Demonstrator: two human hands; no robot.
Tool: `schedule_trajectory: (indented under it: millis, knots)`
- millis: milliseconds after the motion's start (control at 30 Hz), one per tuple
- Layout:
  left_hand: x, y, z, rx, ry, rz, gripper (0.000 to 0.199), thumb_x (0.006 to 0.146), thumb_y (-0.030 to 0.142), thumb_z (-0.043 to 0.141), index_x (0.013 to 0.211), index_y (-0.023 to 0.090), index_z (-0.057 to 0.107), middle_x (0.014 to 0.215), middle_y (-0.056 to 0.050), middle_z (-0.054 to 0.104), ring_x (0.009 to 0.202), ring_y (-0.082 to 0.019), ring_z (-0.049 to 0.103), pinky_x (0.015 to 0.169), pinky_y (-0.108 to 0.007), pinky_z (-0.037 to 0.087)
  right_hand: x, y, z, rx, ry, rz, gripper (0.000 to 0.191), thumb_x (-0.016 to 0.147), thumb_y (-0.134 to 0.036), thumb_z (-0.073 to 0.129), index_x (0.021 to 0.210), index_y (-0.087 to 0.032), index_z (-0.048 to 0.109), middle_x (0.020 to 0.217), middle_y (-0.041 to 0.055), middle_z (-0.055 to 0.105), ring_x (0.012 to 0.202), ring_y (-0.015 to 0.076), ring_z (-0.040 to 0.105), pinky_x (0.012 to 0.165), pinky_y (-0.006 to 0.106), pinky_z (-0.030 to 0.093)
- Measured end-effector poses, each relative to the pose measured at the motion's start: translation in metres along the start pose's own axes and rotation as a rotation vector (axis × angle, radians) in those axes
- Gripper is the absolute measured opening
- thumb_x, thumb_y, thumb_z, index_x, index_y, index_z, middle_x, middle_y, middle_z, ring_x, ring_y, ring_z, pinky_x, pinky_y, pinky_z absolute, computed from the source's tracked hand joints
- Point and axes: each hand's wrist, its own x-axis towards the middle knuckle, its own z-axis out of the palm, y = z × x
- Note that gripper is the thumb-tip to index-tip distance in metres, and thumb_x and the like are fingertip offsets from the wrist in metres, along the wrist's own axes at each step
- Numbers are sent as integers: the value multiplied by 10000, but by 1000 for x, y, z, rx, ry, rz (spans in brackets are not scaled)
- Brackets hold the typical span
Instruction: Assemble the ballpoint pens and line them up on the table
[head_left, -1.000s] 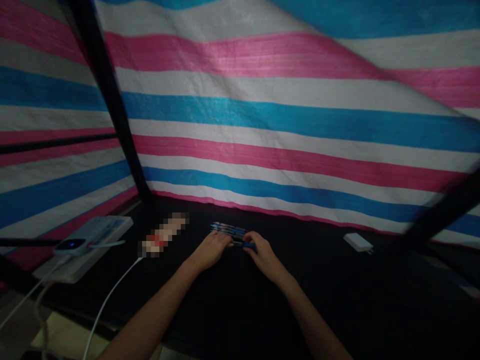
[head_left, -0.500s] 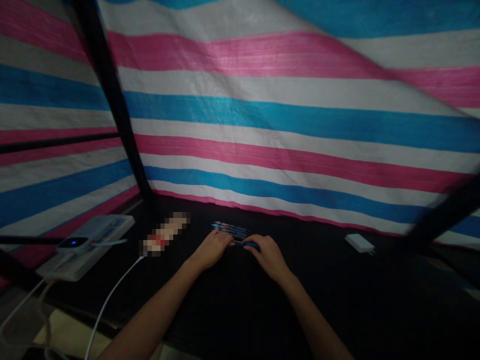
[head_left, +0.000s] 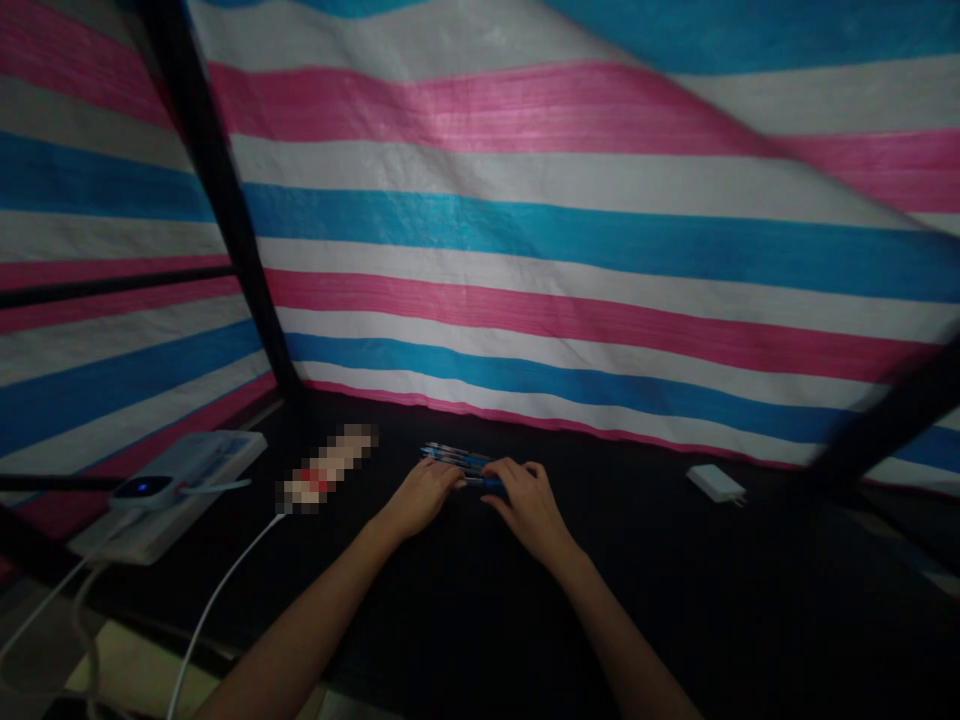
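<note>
Several slim pens (head_left: pixel 456 455) lie side by side on the black table (head_left: pixel 480 610), just beyond my hands. My left hand (head_left: pixel 426 492) is closed at the left part of the nearest pen, its fingertips beside the row. At the right end, my right hand (head_left: pixel 529 500) has its thumb and fingers around the blue part of a pen (head_left: pixel 493 483). The fingers of both hands partly hide the pens.
On the left are a translucent case (head_left: pixel 225 455) with a white device (head_left: pixel 142 488) on it, and a blurred-out object (head_left: pixel 328 470) with a white cable (head_left: pixel 217 590). A white adapter (head_left: pixel 716 484) lies right. Striped sheeting (head_left: pixel 525 230) hangs behind.
The fingers of my right hand have shifted slightly left and up over the blue end of the pen. My left hand stays nearly in place. The view has moved very slightly.
</note>
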Motion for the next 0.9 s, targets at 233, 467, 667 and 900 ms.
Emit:
schedule_trajectory:
  millis: [233,467,667,900]
  knots:
    - [0,1,0,-16,-6,-20,152,878,185,404,874,163,554,866,-29,618,815,-165,552,784,-312,379,1,0,0,-34,2,29,138,856,-261,440,954,-220,529,935,22,628,867,165,548,820,347,266]
    - [0,3,0,-34,-19,-5,162,879,182,400,873,164,561,861,-28,619,821,-163,556,791,-308,381,0,2,3,-66,-10,17,108,847,-234,459,905,-217,548,877,21,639,828,165,562,809,343,270]
    - [0,5,-5,-83,10,-32,155,878,180,400,865,161,553,882,-35,623,819,-164,557,779,-299,383,1,0,-1,-26,41,28,177,852,-283,450,1000,-217,523,998,42,610,915,173,535,804,331,277]
    - [-1,3,-3,-92,11,-26,156,883,192,402,888,164,555,881,-31,621,818,-162,555,780,-300,380,0,-1,-6,-50,29,50,180,865,-324,424,892,-216,565,878,29,640,827,176,537,814,352,257]
